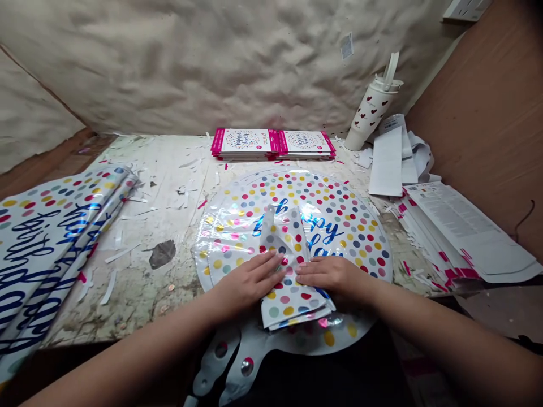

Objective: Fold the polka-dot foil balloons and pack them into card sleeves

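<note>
A polka-dot foil balloon (pixel 292 305), folded into a narrow strip, lies under both my hands. My left hand (pixel 252 277) rests flat on its left side with the fingers stretched out. From the right, my right hand (pixel 335 275) presses on the strip, its fingers also straight and lying flat. Beneath is a pile of flat, round foil balloons (pixel 365 237) with coloured dots and shiny blue lettering. Their pale tails (pixel 246 364) hang over the table's front edge. My hands cover part of the folded strip and the lettering.
Pink-and-white printed packets (pixel 250 141) stand stacked at the back. More dotted foil sheets (pixel 38 226) drape over the left side. A white tumbler with hearts (pixel 370 110) is back right, near paper strips (pixel 388 161) and fanned printed cards (pixel 470 232). Paper scraps litter the worn table (pixel 169 152).
</note>
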Tool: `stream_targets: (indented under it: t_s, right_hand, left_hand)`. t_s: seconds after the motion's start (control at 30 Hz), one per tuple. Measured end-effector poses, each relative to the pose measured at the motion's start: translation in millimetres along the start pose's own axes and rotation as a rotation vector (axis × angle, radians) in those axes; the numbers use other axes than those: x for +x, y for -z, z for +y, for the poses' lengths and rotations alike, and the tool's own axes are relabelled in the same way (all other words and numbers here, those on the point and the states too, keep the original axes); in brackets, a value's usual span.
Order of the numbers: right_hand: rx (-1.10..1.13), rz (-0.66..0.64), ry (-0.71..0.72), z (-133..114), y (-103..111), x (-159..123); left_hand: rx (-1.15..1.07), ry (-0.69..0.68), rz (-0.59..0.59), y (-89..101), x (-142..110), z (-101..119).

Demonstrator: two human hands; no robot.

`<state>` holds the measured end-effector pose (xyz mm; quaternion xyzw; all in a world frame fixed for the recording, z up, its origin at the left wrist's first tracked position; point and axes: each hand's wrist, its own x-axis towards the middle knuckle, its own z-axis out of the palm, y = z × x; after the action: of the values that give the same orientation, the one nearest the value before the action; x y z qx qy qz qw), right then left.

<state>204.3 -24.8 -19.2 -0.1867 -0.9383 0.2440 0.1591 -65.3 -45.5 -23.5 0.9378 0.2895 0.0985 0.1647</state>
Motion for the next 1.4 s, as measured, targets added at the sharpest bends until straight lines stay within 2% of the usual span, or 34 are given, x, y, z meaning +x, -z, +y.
stream_targets:
  t_s: [0.07,0.1,0.23,0.3,0.37,0.43,0.5,0.53,0.6,0.63,0.73,0.8,0.87,0.97,1.03,1.1,1.17,1.23,1.3,1.33,1.37,1.4]
  right_hand:
    - [0.170,0.012,-0.209,0,4,5]
    - [0.254,0.011,-0.349,0,7,10]
    - [0.549,0.087,-0.950,12,21,38]
    - [0.580,0.150,-1.111,20,26,50]
    - [0.527,0.185,-1.167,25,28,57]
    - [0.363,0.267,-1.148,22,26,59]
    - [0.066,0.338,-0.979,13,18,60]
    - [-0.089,0.333,-0.853,8,12,61]
    - [-0.286,0.232,-0.661,2,1,65]
    - [-0.300,0.157,-0.637,1,-5,67]
    - [-0.236,0.024,-0.720,8,-15,71]
    - [-0.192,0.007,-0.750,15,-17,70]
    - [-0.179,0.027,-0.756,20,-18,69]
    - [-0.171,0.075,-0.746,19,-24,70]
    - [-0.161,0.105,-0.728,16,-26,72]
    - [-0.146,0.104,-0.672,18,-21,71]
    - [-0.175,0.111,-0.619,26,-3,58]
    - [-0.326,0.200,-0.710,40,31,31]
    - [-0.602,0.361,-1.047,59,71,-8]
    - [-0.701,0.375,-1.270,68,90,-29]
    - [-0.729,0.327,-1.462,77,107,-49]
    - [-0.721,0.304,-1.523,84,120,-67]
  left_hand:
    - [-0.105,0.090,0.115,4.1,-2,3]
    - [-0.196,0.197,0.132,8.3,0,4]
    - [-0.684,0.905,0.047,30.4,29,-2]
    - [-0.828,1.123,0.015,36.6,46,-12]
    - [-0.869,1.200,-0.012,36.7,59,-22]
    - [-0.880,1.238,-0.031,32.8,67,-30]
    - [-0.901,1.272,-0.032,28.4,72,-34]
    - [-0.916,1.283,-0.027,27.1,74,-34]
    - [-0.960,1.296,-0.014,28.5,76,-34]
    - [-0.989,1.296,-0.003,31.5,77,-33]
    - [-1.064,1.256,0.086,48.9,67,-32]
    - [-1.118,1.237,0.197,62.6,52,-32]
    - [-1.244,1.276,0.258,71.7,37,-31]
    - [-1.454,1.338,0.131,69.8,31,-27]
    - [-1.468,1.298,0.035,60.6,40,-22]
    - [-1.417,1.261,0.013,51.0,55,-17]
    - [-1.367,1.262,0.043,46.4,68,-12]
    - [-1.366,1.252,0.107,48.9,72,-10]
    - [-1.388,1.206,0.174,56.2,69,-8]
    - [-1.394,1.179,0.201,60.2,64,-7]
    - [-1.393,1.155,0.216,63.6,60,-6]
    - [-1.386,1.132,0.220,65.8,55,-4]
